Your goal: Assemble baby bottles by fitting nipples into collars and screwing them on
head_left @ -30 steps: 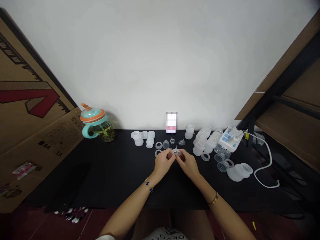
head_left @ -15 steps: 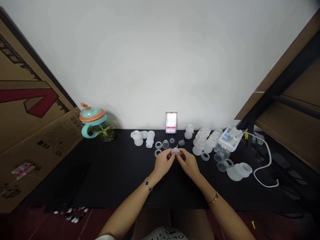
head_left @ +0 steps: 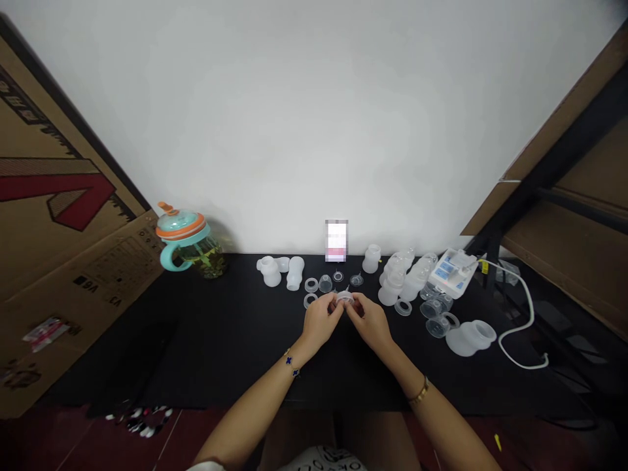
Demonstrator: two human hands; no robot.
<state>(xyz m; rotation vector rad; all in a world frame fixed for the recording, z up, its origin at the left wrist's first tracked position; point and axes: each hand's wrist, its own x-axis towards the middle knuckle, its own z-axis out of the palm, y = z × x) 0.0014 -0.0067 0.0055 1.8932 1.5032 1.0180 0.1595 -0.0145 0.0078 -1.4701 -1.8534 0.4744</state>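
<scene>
Translucent ring cap (head_left: 345, 296) is, in the head view, held between the 2 hands over the middle of the black desk (head_left: 230, 347); I cannot tell whether it touches the desk. Fingers of the left hand (head_left: 321, 320) and the right hand (head_left: 371, 322) are clamped on its 2 sides. Cloudy bottles (head_left: 390, 292) stand to the right, near 1 loose ring (head_left: 403, 313).

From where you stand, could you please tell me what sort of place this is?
Probably a makeshift indoor workspace, perhaps at home: a flat black table, translucent white plastic bottles set out on it, and printed brown cardboard at the left suggest so.
</scene>
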